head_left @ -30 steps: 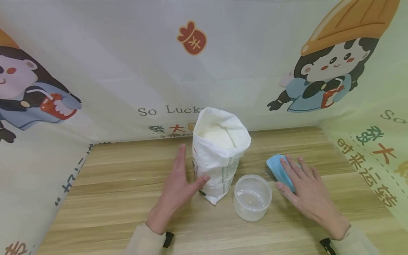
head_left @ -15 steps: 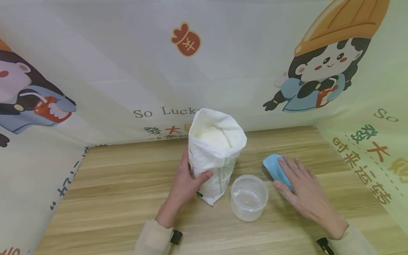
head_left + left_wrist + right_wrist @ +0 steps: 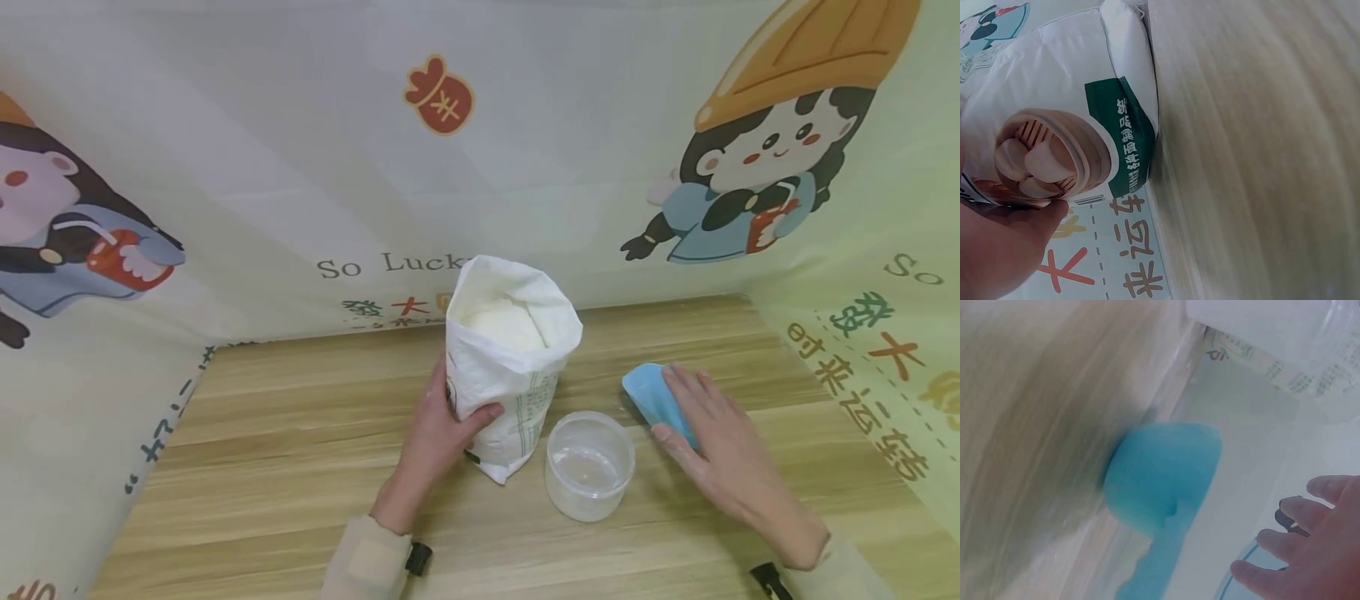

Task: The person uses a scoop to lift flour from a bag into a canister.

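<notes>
The left hand [image 3: 438,433], fingers curved, grasped a tall, creased white bag [image 3: 506,400], rim open upward. Right of the bag stood a clear round plastic tub [image 3: 587,500]; farther right, a smooth blue plastic scoop [image 3: 654,398] lay beneath the right hand [image 3: 726,442], fingers released. Wood-grain table [image 3: 262,500] separated tub and scoop.

White bag [image 3: 1054,81] printed with a steamer of buns [image 3: 1054,156] and a green panel [image 3: 1132,140], left hand [image 3: 1000,250] against it, wood-grain tabletop [image 3: 1260,150], backdrop [image 3: 1100,234] with printed characters
</notes>
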A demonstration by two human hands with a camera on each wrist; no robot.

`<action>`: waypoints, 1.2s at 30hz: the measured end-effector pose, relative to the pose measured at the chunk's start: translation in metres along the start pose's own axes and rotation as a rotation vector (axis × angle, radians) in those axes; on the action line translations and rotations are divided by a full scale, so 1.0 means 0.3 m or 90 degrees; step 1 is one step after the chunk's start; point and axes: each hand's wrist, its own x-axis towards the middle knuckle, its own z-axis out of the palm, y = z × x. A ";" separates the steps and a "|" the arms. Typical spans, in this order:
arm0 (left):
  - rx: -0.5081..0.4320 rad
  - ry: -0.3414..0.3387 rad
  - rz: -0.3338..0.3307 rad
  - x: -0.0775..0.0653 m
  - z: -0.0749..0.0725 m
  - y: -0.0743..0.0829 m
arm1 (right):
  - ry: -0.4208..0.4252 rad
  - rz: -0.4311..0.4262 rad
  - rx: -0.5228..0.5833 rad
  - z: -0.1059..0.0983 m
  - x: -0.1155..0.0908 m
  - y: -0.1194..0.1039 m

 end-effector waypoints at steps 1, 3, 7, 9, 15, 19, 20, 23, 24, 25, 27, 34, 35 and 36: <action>0.001 0.001 -0.003 0.000 0.000 0.000 | 0.005 -0.001 0.006 -0.007 0.001 0.001; -0.002 0.001 -0.011 0.000 0.000 0.001 | 0.009 -0.001 0.016 -0.023 0.004 0.003; -0.012 0.001 -0.028 -0.002 -0.001 0.005 | 0.005 0.015 0.041 -0.046 0.003 0.016; -0.011 0.001 -0.033 -0.001 -0.003 0.002 | -0.001 0.026 0.058 -0.052 0.000 0.027; -0.007 -0.002 -0.035 0.002 0.000 -0.001 | -0.028 0.066 0.078 -0.065 -0.019 0.078; -0.013 0.000 -0.034 0.001 0.001 -0.001 | -0.056 0.101 0.056 -0.072 -0.042 0.120; -0.014 0.000 -0.032 0.001 0.002 -0.003 | -0.067 0.111 0.051 -0.074 -0.047 0.130; -0.018 0.000 -0.031 0.001 0.002 -0.005 | -0.093 0.132 0.037 -0.077 -0.063 0.153; -0.019 -0.001 -0.030 0.000 0.003 -0.005 | -0.105 0.138 0.034 -0.077 -0.067 0.159; -0.019 -0.001 -0.030 0.000 0.001 -0.007 | -0.115 0.145 0.032 -0.076 -0.071 0.164; -0.019 0.000 -0.031 -0.001 -0.001 -0.007 | -0.133 0.156 0.024 -0.071 -0.077 0.171; -0.019 0.004 -0.021 0.002 0.000 -0.012 | -0.166 0.164 0.022 -0.045 -0.088 0.186; -0.018 0.004 -0.019 0.002 0.000 -0.012 | -0.168 0.162 0.026 -0.042 -0.089 0.186; -0.018 0.004 -0.016 0.003 0.002 -0.014 | -0.174 0.165 0.029 -0.040 -0.090 0.186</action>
